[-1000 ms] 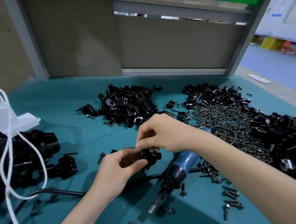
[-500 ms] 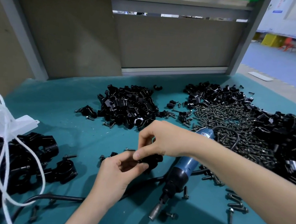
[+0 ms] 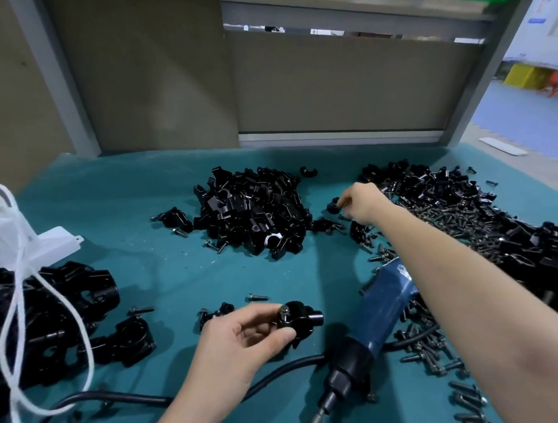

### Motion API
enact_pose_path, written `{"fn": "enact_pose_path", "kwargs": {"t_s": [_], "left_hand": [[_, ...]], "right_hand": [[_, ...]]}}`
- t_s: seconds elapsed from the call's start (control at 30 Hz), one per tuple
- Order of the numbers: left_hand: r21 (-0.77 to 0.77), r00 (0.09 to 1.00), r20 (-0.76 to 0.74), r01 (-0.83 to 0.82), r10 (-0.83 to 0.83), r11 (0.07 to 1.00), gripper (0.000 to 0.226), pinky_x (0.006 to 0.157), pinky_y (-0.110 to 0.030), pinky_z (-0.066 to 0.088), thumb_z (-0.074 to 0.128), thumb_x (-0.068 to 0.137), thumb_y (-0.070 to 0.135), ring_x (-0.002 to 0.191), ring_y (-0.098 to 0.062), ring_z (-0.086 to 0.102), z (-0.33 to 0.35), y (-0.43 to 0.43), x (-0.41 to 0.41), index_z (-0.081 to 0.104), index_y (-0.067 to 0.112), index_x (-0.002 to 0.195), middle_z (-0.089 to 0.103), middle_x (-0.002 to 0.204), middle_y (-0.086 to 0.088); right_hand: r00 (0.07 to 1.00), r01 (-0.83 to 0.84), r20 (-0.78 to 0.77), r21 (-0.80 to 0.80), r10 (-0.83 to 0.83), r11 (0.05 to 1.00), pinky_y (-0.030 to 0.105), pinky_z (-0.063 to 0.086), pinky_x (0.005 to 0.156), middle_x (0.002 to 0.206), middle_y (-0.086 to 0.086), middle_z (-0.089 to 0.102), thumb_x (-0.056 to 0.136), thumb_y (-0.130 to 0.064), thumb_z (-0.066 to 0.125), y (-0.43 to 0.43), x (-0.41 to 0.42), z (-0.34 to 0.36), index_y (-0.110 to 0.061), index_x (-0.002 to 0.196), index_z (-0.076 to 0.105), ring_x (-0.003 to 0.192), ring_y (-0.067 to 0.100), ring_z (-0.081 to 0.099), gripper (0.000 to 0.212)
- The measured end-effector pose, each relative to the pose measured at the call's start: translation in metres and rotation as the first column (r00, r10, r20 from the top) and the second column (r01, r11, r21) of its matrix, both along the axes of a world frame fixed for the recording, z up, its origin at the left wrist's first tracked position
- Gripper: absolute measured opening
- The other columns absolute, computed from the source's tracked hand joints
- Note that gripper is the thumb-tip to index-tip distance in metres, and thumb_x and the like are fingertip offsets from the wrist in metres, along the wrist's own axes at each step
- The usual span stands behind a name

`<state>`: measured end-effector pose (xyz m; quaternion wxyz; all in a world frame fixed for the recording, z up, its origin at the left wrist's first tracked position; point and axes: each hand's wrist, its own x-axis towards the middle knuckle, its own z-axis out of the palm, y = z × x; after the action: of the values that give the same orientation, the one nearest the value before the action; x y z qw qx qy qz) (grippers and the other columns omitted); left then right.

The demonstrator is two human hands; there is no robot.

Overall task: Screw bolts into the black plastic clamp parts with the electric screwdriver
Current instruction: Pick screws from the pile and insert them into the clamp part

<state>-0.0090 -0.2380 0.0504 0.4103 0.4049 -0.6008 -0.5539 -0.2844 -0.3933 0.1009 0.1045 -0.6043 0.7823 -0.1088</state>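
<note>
One head-worn camera looks down, apparently close, over the teal table (image 3: 115,211).

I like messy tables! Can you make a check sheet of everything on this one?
Surface: teal mat, partly bare.
Job's things: clamp part with bolt, in left hand; electric screwdriver lying down; clamp pile; bolt heap.
Clutter: loose bolts; assembled clamps; white plastic piece.
Hands: left hand holds the clamp part; right hand reaches beside the clamp pile, grip unclear.
Cables: black cable; white cord.
Surroundings: grey partition; blue floor.
</note>
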Motion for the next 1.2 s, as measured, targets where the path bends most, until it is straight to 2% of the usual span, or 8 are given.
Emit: {"fn": "enact_pose_path", "kwargs": {"t_s": [0.17, 0.3, 0.53, 0.7, 0.83, 0.97, 1.07, 1.2], "left_hand": [[-0.004, 1.0, 0.01, 0.02, -0.02, 1.0, 0.036, 0.075, -0.016, 0.052, 0.077, 0.075, 0.008, 0.084, -0.017, 0.067, -0.003, -0.001, 0.001, 0.076, 0.042, 0.09, 0.075, 0.088, 0.003], [0.001, 1.0, 0.001, 0.015, -0.015, 1.0, 0.038, 0.074, -0.016, 0.052, 0.077, 0.076, 0.006, 0.08, -0.01, 0.067, -0.004, -0.001, 0.0, 0.076, 0.042, 0.089, 0.075, 0.087, 0.003], [0.002, 1.0, -0.006, -0.002, 0.002, 1.0, 0.039, 0.072, -0.012, 0.05, 0.078, 0.074, 0.007, 0.08, -0.007, 0.069, -0.003, -0.001, 0.0, 0.076, 0.043, 0.087, 0.076, 0.087, 0.007], [0.002, 1.0, -0.013, -0.005, 0.005, 1.0, 0.04, 0.072, -0.011, 0.05, 0.077, 0.074, 0.006, 0.078, -0.004, 0.067, -0.003, -0.001, -0.001, 0.076, 0.044, 0.086, 0.076, 0.086, 0.007], [-0.002, 1.0, -0.01, -0.006, 0.006, 1.0, 0.042, 0.07, -0.009, 0.049, 0.077, 0.075, 0.004, 0.077, -0.003, 0.067, -0.001, 0.0, -0.001, 0.076, 0.045, 0.085, 0.076, 0.085, 0.007], [0.0, 1.0, -0.006, 0.008, -0.008, 1.0, 0.042, 0.068, -0.009, 0.049, 0.076, 0.076, 0.002, 0.075, -0.002, 0.068, 0.001, 0.001, 0.0, 0.076, 0.043, 0.083, 0.076, 0.083, 0.007], [0.008, 1.0, -0.009, 0.008, -0.008, 1.0, 0.032, 0.068, -0.011, 0.051, 0.076, 0.076, 0.0, 0.077, -0.007, 0.07, -0.001, 0.0, 0.0, 0.078, 0.032, 0.081, 0.076, 0.084, 0.005], [0.018, 1.0, -0.024, 0.007, -0.006, 1.0, 0.031, 0.068, -0.012, 0.051, 0.076, 0.077, -0.001, 0.076, -0.007, 0.069, -0.002, 0.0, 0.0, 0.077, 0.03, 0.08, 0.076, 0.084, 0.004]], "right_hand": [[0.994, -0.012, -0.111, 0.04, 0.017, 0.999, 0.037, 0.053, 0.082, 0.115, 0.018, 0.061, 0.089, 0.007, 0.056, -0.006, -0.001, -0.016, -0.006, 0.112, 0.061, 0.097, 0.032, 0.062, 0.027], [0.989, -0.046, -0.139, 0.053, 0.053, 0.998, 0.035, 0.045, 0.067, 0.107, 0.015, 0.057, 0.091, 0.0, 0.056, -0.007, -0.001, -0.018, -0.008, 0.121, 0.048, 0.082, 0.03, 0.054, 0.032], [0.995, -0.022, -0.093, 0.008, 0.022, 1.0, 0.032, 0.05, 0.079, 0.113, 0.016, 0.066, 0.092, 0.003, 0.055, 0.0, -0.011, -0.015, -0.004, 0.098, 0.069, 0.102, 0.03, 0.062, 0.016], [0.998, -0.007, -0.065, -0.052, 0.003, 0.999, 0.035, 0.051, 0.09, 0.117, 0.01, 0.066, 0.09, 0.002, 0.059, 0.0, -0.008, -0.018, -0.007, 0.101, 0.071, 0.106, 0.028, 0.062, 0.019], [0.997, -0.077, -0.036, -0.062, 0.075, 0.995, 0.032, 0.052, 0.085, 0.103, 0.012, 0.069, 0.085, 0.004, 0.062, -0.004, 0.005, -0.014, -0.005, 0.091, 0.07, 0.099, 0.025, 0.063, 0.014], [0.988, -0.097, -0.114, 0.061, 0.104, 0.993, 0.032, 0.052, 0.078, 0.105, 0.014, 0.066, 0.083, 0.006, 0.061, -0.002, 0.014, -0.012, -0.008, 0.088, 0.066, 0.094, 0.03, 0.063, 0.016], [0.976, -0.106, -0.183, 0.082, 0.12, 0.991, 0.032, 0.049, 0.074, 0.11, 0.013, 0.062, 0.085, 0.009, 0.051, 0.002, 0.019, -0.013, -0.014, 0.089, 0.061, 0.088, 0.03, 0.058, 0.024], [0.995, -0.054, -0.088, -0.062, 0.049, 0.997, 0.036, 0.055, 0.083, 0.106, 0.011, 0.068, 0.089, 0.003, 0.054, 0.008, 0.018, -0.009, -0.009, 0.097, 0.07, 0.091, 0.028, 0.064, 0.021]]}}
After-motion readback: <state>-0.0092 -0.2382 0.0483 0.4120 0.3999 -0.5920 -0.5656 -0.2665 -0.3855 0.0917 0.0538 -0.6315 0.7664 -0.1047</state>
